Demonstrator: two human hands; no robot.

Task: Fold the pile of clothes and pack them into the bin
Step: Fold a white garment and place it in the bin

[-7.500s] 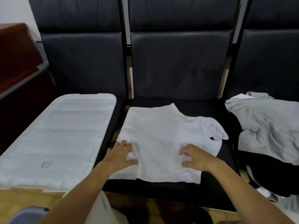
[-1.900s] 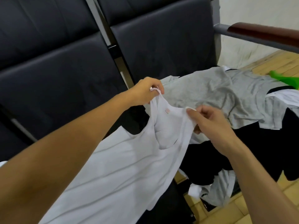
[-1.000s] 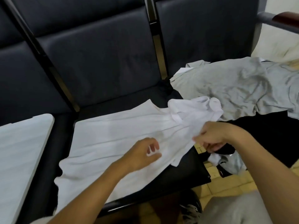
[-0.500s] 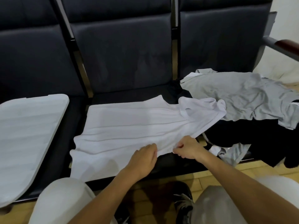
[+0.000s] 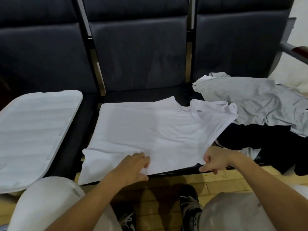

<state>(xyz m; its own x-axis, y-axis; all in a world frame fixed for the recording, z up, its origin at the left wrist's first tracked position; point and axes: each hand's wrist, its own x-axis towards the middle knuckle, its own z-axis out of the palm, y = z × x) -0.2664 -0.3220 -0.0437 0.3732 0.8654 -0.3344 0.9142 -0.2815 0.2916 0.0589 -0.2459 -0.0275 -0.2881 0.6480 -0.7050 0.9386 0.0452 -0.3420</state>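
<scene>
A white sleeveless top (image 5: 150, 130) lies spread sideways on the middle black seat, its straps bunched at the right. My left hand (image 5: 133, 165) grips its near edge at the seat front, thumb under the cloth. My right hand (image 5: 215, 159) pinches the near right edge by the armhole. A pile of clothes sits on the right seat: a grey shirt (image 5: 250, 97) on top of black garments (image 5: 266, 144). The white bin lid (image 5: 33, 130) covers the bin on the left seat.
The black seat backs (image 5: 138, 52) rise behind. A wooden armrest (image 5: 298, 50) sticks out at the far right. My knees in light trousers and dark shoes (image 5: 188, 205) are below the seat edge, over a yellow tiled floor.
The top was lifted by its straps, then laid flat on the middle seat. Over the last half second both hands slid along its near edge and drew it flatter.
</scene>
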